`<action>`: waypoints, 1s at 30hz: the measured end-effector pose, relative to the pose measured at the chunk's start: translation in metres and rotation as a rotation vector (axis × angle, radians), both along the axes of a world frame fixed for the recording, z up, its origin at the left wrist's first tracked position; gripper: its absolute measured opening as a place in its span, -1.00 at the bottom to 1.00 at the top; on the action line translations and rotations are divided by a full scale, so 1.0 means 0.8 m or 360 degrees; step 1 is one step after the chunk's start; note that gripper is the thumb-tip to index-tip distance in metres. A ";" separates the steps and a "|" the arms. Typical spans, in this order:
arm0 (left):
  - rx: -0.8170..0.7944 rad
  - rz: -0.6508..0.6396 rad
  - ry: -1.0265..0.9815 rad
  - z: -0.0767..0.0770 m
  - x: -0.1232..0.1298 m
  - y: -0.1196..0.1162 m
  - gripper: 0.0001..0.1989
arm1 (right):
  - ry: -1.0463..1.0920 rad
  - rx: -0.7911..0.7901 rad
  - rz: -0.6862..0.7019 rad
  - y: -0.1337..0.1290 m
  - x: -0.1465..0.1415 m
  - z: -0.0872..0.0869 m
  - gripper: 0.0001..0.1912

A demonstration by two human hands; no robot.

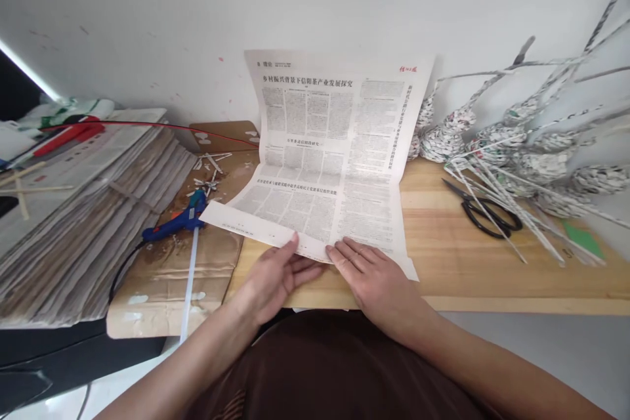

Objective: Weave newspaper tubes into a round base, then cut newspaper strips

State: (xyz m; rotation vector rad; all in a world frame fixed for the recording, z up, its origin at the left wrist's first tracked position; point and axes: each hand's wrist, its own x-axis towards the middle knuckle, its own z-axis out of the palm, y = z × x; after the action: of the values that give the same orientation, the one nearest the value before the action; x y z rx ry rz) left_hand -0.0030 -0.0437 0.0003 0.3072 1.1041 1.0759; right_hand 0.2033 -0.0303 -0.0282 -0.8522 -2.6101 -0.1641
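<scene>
A large newspaper sheet (315, 164) stands up against the wall and curves down onto the table, its near edge turned over into a pale strip. My left hand (275, 279) grips that edge, thumb on top and fingers underneath. Fingers of my right hand (371, 272) press over the same folded edge, right of the middle; the thumb is hidden.
Stacked newspapers (88, 230) rise at the left. A blue glue gun (174, 222) lies on cardboard (147, 308) beside paper scraps. Black-handled scissors (485, 213), rolled paper sticks (516, 203) and several woven paper pieces (443, 138) occupy the right side of the wooden table (443, 275).
</scene>
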 end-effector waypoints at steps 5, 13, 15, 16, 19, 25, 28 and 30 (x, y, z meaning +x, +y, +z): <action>-0.0066 -0.0080 -0.0105 -0.003 0.024 0.009 -0.63 | 0.0015 0.0120 -0.0101 -0.005 0.031 0.001 -0.61; -0.0026 -0.0017 -0.0183 -0.002 0.038 0.006 -0.61 | 0.0055 0.0062 -0.0318 -0.018 0.086 -0.012 -0.57; -0.0083 -0.0154 -0.0251 -0.002 0.052 0.004 -0.60 | 0.0104 0.0025 -0.0287 -0.020 0.076 -0.012 -0.56; -0.0114 -0.0189 -0.0271 -0.003 0.058 0.004 -0.60 | 0.0124 0.0016 -0.0270 -0.021 0.071 -0.011 -0.56; -0.0167 -0.0130 -0.0280 -0.004 0.066 0.004 -0.62 | 0.0164 0.0020 -0.0262 -0.022 0.069 -0.009 -0.57; -0.0161 0.0006 -0.0293 -0.008 0.061 0.008 -0.60 | 0.0259 -0.0118 -0.0270 -0.015 0.124 -0.009 -0.64; -0.0136 -0.0065 -0.0364 -0.009 0.059 0.008 -0.57 | 0.0248 -0.0197 -0.0449 0.005 0.169 -0.005 -0.66; -0.0105 -0.0108 -0.0394 -0.009 0.057 0.008 -0.57 | 0.0163 -0.0149 -0.0680 0.023 0.199 0.001 -0.66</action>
State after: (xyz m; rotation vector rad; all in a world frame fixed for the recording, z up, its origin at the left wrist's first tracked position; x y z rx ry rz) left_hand 0.0427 -0.0370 -0.0071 0.1530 0.8996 0.9860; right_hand 0.3628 -0.0120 -0.0273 -1.4056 -2.3243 -0.1098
